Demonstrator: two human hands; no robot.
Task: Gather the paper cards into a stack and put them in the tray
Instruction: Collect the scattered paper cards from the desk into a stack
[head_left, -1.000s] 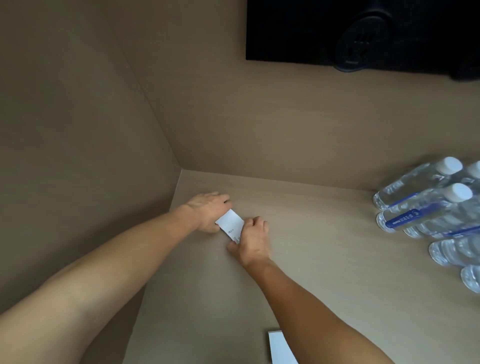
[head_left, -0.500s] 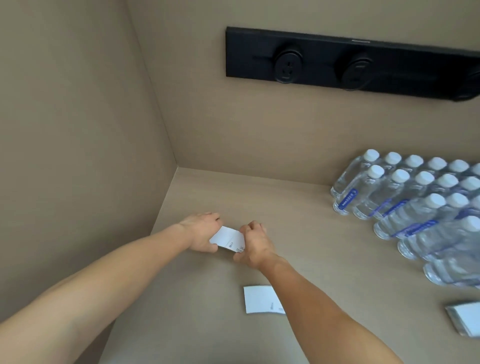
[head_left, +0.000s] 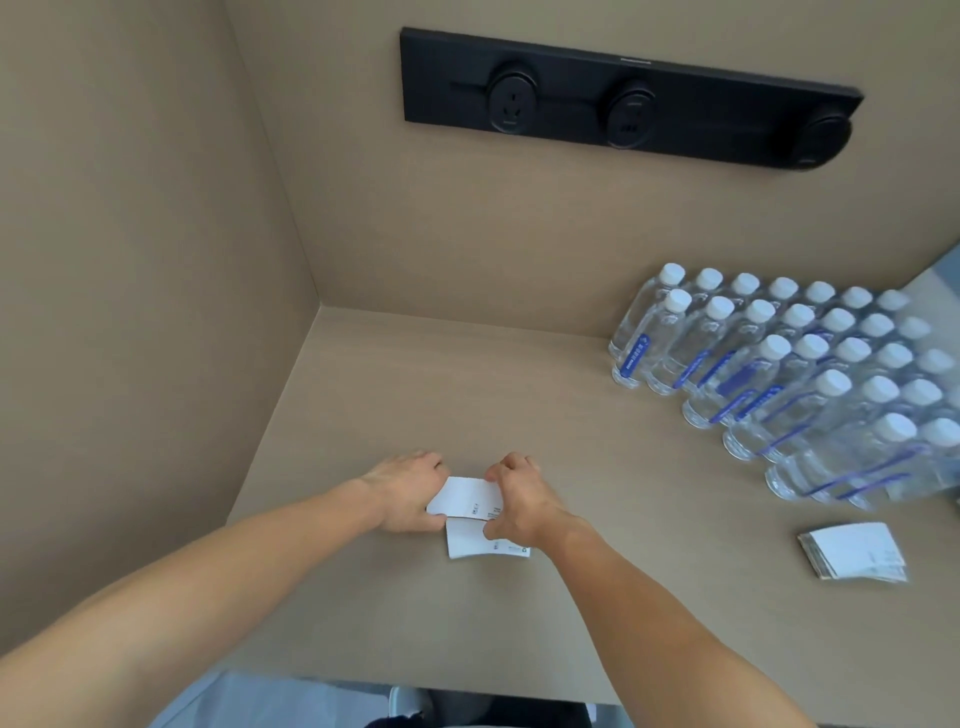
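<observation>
Both grips, left hand (head_left: 408, 496) and right hand (head_left: 519, 501), pinch one card (head_left: 467, 498) | second card (head_left: 470, 540) at 6 o'clock on counter (head_left: 519, 395) | one stack (head_left: 854, 551) at 3 o'clock

a single head-worn wide-angle view looks forward and steeply down onto a beige tabletop (head_left: 597, 597) from close above its near edge. both forearms run up from the bottom corners. it faces the corner where beige walls meet, a long black socket strip (head_left: 628, 98) high ahead, clear plastic water bottles (head_left: 779, 374) at right.
</observation>
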